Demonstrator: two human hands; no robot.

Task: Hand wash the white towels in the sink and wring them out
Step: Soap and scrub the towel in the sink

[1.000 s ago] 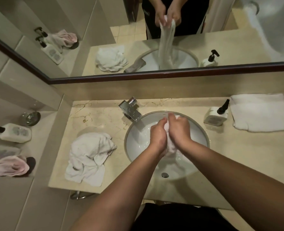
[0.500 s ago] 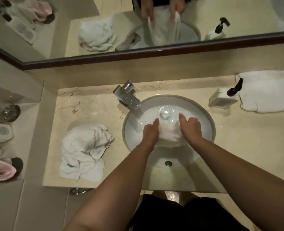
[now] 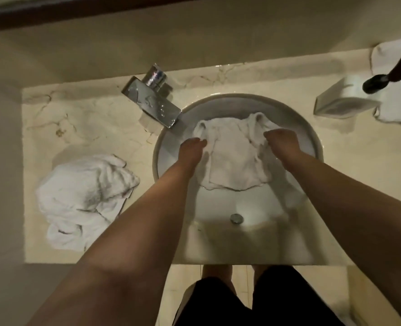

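Note:
A wet white towel [image 3: 236, 158] hangs spread out over the round white sink [image 3: 296, 118]. My left hand [image 3: 191, 149] grips its left upper edge. Its right upper edge is held by my right hand [image 3: 283, 143], fingers curled into the cloth. The towel's lower edge dangles above the basin bottom, near the drain [image 3: 236, 218]. A second white towel [image 3: 84, 198] lies crumpled on the counter to the left of the sink.
A chrome faucet [image 3: 152, 97] reaches over the sink's upper left rim. A white soap dispenser with a black pump [image 3: 345, 100] stands at the right, with a folded white towel [image 3: 392, 74] behind it. The beige marble counter [image 3: 82, 118] ends at a wall on the left.
The towel was bunched between both hands, then lowered into the basin; now it is spread wide between my hands. The view has tilted down, and the mirror is out of sight.

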